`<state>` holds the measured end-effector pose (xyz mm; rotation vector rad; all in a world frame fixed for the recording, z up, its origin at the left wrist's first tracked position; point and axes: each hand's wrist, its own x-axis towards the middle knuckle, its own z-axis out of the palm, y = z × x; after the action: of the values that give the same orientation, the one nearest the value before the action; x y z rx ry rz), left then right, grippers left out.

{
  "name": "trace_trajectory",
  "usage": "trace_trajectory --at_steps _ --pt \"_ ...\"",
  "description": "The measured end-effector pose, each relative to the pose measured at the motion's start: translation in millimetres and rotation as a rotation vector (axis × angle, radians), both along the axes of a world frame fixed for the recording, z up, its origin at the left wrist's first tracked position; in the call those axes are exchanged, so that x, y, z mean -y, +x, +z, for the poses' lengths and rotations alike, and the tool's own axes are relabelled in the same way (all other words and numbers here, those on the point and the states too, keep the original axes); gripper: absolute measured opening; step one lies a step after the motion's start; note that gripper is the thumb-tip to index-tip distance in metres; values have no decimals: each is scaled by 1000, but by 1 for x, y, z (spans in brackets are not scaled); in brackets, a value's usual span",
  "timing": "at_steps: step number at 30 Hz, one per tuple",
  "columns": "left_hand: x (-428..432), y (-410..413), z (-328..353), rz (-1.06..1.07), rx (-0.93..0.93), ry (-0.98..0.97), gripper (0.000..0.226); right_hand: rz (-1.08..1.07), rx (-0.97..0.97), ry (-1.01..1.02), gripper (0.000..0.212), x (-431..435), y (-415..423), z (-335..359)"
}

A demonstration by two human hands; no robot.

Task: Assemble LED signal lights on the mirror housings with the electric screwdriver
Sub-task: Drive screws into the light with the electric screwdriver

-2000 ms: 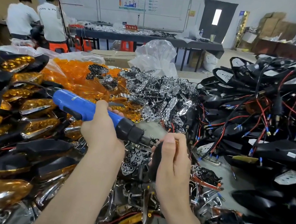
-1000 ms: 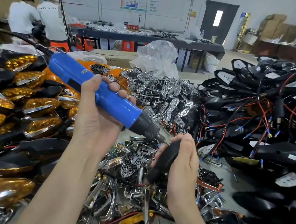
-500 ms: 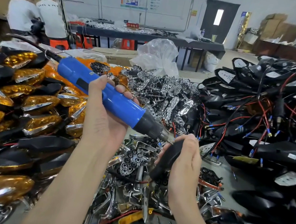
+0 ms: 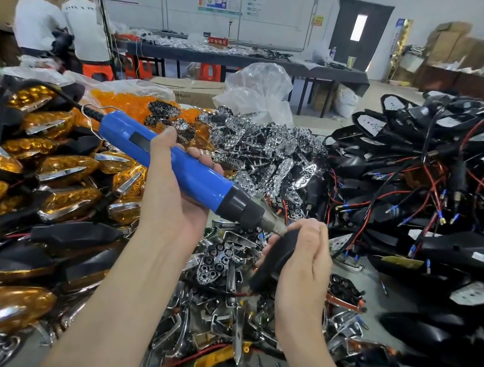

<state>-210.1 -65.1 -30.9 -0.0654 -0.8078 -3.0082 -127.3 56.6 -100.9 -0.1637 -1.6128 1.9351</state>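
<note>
My left hand [image 4: 170, 204] grips the blue electric screwdriver [image 4: 181, 169] around its barrel, tilted down to the right. Its metal bit touches the top of a black mirror housing [image 4: 274, 258], which my right hand [image 4: 307, 262] holds upright above the bench. The housing's far face is hidden behind my fingers. The screwdriver's black cable runs off to the upper left.
Finished housings with amber lenses [image 4: 60, 171] are heaped at left. Loose chrome reflector plates [image 4: 263, 152] pile up in the middle, black wired housings [image 4: 436, 190] at right. Chrome trims and screws [image 4: 217, 312] litter the bench below my hands. Two people [image 4: 61, 27] work at the back left.
The screwdriver rose from near level to a steeper tilt, then came down so its bit meets the housing. My right hand turned the housing slightly and stayed in place.
</note>
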Motion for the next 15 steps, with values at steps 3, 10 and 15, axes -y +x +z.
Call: trace_trajectory --at_steps 3,10,15 --pt "1 0 0 7 10 -9 26 8 0 11 30 0 0 0" --pt "1 0 0 6 62 -19 29 9 8 6 30 0 -1 -2" --pt "1 1 0 13 81 -30 29 9 2 -8 31 -1 -3 -3"
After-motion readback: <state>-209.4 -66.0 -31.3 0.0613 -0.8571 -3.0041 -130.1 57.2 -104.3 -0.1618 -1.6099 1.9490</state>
